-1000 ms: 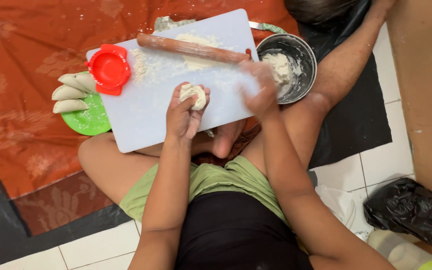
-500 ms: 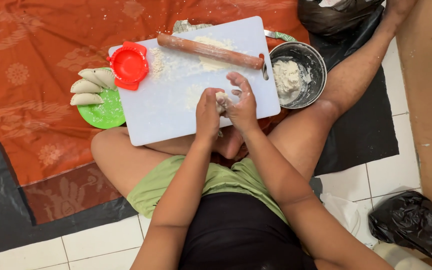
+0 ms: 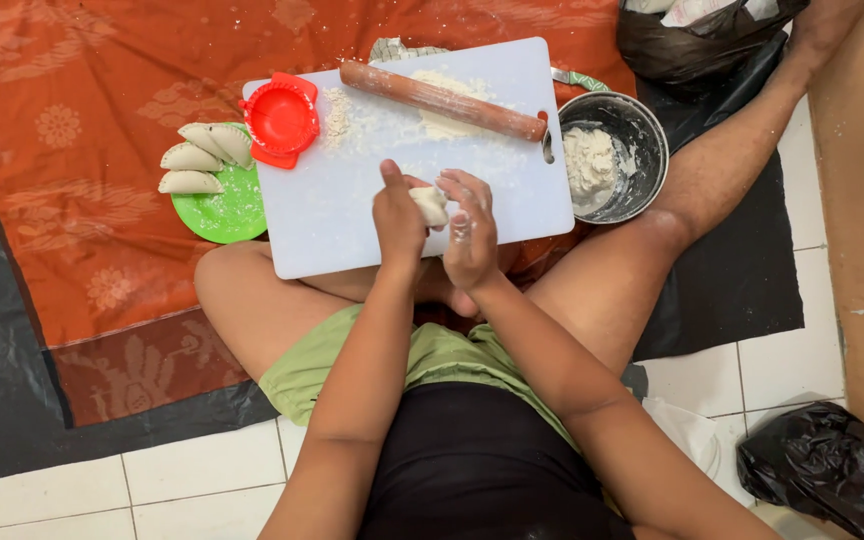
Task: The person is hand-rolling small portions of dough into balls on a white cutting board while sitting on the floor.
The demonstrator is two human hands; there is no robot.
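Landmark: I take the white cutting board, lying on the orange cloth across the person's lap, as my reference for everything.
Left hand: my left hand is over the near middle of the board, fingers curled together around a small lump of dough, thumb pointing up toward the far edge.
Right hand: my right hand is just beside it on the same lump, floured fingers pressed together and cupped against the dough from the other side.
Dough: held between both palms, just above the board's near half; I cannot tell whether it touches the surface.
Step in hand: I judge this as shaping the lump between the palms into a ball.
What the next move calls for: a clear floured patch of board and a free hand for the rolling pin, which lies along the far edge.
Left of the board: a red dumpling press on the far left corner, and a green plate just off it with folded dumplings.
Right of the board: a steel bowl touching the edge, with dough inside.
Hard to make out: the lump's underside and the palms' contact are hidden by the fingers; a patterned thing beyond the far edge is mostly covered.
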